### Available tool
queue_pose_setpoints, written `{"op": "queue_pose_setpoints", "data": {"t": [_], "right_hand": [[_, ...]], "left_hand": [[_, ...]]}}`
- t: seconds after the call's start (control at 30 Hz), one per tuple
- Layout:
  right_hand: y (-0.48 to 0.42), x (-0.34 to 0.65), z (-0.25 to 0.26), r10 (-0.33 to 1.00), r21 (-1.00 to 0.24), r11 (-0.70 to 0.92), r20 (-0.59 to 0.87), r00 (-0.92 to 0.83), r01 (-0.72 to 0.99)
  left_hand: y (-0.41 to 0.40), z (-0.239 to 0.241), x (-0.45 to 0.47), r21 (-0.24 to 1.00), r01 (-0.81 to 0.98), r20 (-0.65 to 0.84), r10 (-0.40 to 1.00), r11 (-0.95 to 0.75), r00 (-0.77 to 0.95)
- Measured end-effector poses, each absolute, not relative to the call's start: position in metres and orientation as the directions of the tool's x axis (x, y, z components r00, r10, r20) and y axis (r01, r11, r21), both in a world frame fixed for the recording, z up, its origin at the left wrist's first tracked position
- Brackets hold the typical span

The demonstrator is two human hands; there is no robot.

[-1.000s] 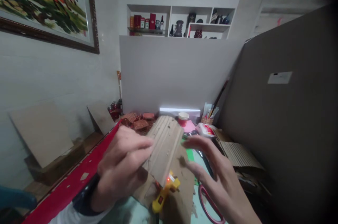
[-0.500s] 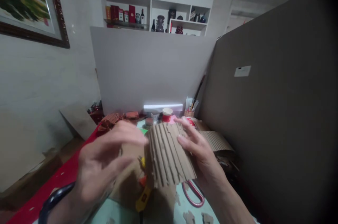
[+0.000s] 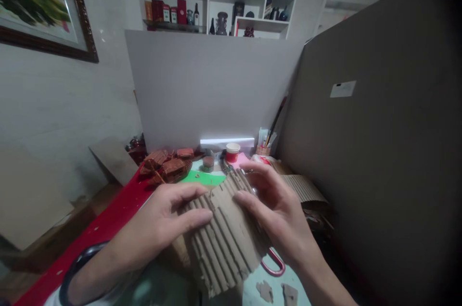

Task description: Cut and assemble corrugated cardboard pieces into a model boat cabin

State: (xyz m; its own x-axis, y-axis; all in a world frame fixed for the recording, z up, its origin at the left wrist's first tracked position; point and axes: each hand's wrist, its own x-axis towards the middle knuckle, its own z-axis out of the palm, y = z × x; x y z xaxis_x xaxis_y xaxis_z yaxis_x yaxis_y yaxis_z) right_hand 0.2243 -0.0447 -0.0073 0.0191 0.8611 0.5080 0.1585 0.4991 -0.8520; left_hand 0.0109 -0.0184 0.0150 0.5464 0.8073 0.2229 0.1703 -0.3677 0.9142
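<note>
- The corrugated cardboard piece (image 3: 227,234) is held in the lower middle of the frame, tilted, one corner pointing down towards the bottom edge.
- The left hand (image 3: 162,214) pinches its left side, thumb on the ridged face and index finger at the upper edge.
- The right hand (image 3: 279,202) grips its right side, thumb pressed on the face; some fingers are hidden behind, and I cannot tell whether the arched index fingertip touches.
- Done, judging by the surface: ridges lie bare along the left and lower parts, and torn scraps (image 3: 265,291) rest at the bottom, right of centre.
- Left, by the same judgement: a smooth paper patch covers the middle and right of the face, so the stripping looks partial.
- The edges look ragged at the top and the lower corner; the underside is not shown.
- Room, as I judge it, is tightest to the right, where a corrugated sheet (image 3: 306,188) and a dark panel (image 3: 361,152) stand near the forearm.
- A red-pink loop handle (image 3: 276,274) sits on the pale worktop (image 3: 250,294), just beside the piece's right edge.
- Beyond, upper centre, a green sheet (image 3: 204,178) and a paper cup (image 3: 233,153) limit forward reach.
</note>
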Motion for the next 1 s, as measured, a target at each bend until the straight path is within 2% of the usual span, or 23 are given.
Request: {"op": "queue_pose_setpoints", "data": {"t": [0.03, 0.1, 0.17, 0.2, 0.3, 0.4, 0.63, 0.7, 0.77, 0.83, 0.9, 0.93, 1.0], "right_hand": [[-0.045, 0.225, -0.007, 0.781, -0.75, 0.581, 0.623, 0.044, 0.316], [-0.048, 0.225, -0.006, 0.575, -0.468, 0.669, 0.818, -0.004, 0.578], [-0.052, 0.222, -0.005, 0.441, -0.257, 0.7, 0.889, -0.12, 0.666], [-0.054, 0.22, -0.005, 0.429, -0.22, 0.722, 0.886, -0.176, 0.656], [-0.059, 0.211, -0.008, 0.457, -0.243, 0.783, 0.849, -0.266, 0.573], [-0.061, 0.204, -0.014, 0.445, -0.253, 0.8, 0.858, -0.255, 0.544], [-0.066, 0.202, -0.01, 0.591, -0.475, 0.765, 0.786, -0.182, 0.435], [-0.066, 0.201, -0.009, 0.59, -0.491, 0.771, 0.791, -0.164, 0.406], [-0.065, 0.199, -0.013, 0.516, -0.409, 0.798, 0.843, -0.152, 0.443], [-0.064, 0.196, -0.018, 0.372, -0.229, 0.792, 0.916, -0.15, 0.566], [-0.064, 0.194, -0.021, 0.268, -0.104, 0.748, 0.951, -0.154, 0.655], [-0.065, 0.193, -0.022, 0.249, -0.094, 0.746, 0.958, -0.145, 0.659], [-0.068, 0.192, -0.019, 0.29, -0.172, 0.785, 0.951, -0.108, 0.595]], "left_hand": [[-0.019, 0.015, 0.011, 0.905, 0.183, 0.236, 0.81, -0.385, 0.537], [-0.021, 0.015, 0.011, 0.886, 0.213, 0.263, 0.826, -0.411, 0.498], [-0.022, 0.014, 0.013, 0.875, 0.238, 0.284, 0.845, -0.422, 0.453], [-0.023, 0.014, 0.014, 0.868, 0.251, 0.293, 0.851, -0.428, 0.436], [-0.026, 0.013, 0.016, 0.835, 0.284, 0.335, 0.845, -0.471, 0.417], [-0.03, 0.013, 0.016, 0.8, 0.286, 0.385, 0.817, -0.528, 0.43], [-0.04, 0.009, 0.014, 0.702, 0.245, 0.499, 0.708, -0.668, 0.5], [-0.041, 0.006, 0.015, 0.688, 0.235, 0.524, 0.694, -0.687, 0.493], [-0.042, 0.003, 0.018, 0.651, 0.24, 0.563, 0.67, -0.721, 0.484], [-0.042, 0.001, 0.02, 0.595, 0.248, 0.61, 0.631, -0.764, 0.48], [-0.042, 0.0, 0.02, 0.552, 0.226, 0.648, 0.583, -0.803, 0.489], [-0.042, -0.001, 0.02, 0.545, 0.201, 0.661, 0.565, -0.814, 0.495], [-0.042, -0.002, 0.017, 0.558, 0.142, 0.672, 0.545, -0.818, 0.501]]}}
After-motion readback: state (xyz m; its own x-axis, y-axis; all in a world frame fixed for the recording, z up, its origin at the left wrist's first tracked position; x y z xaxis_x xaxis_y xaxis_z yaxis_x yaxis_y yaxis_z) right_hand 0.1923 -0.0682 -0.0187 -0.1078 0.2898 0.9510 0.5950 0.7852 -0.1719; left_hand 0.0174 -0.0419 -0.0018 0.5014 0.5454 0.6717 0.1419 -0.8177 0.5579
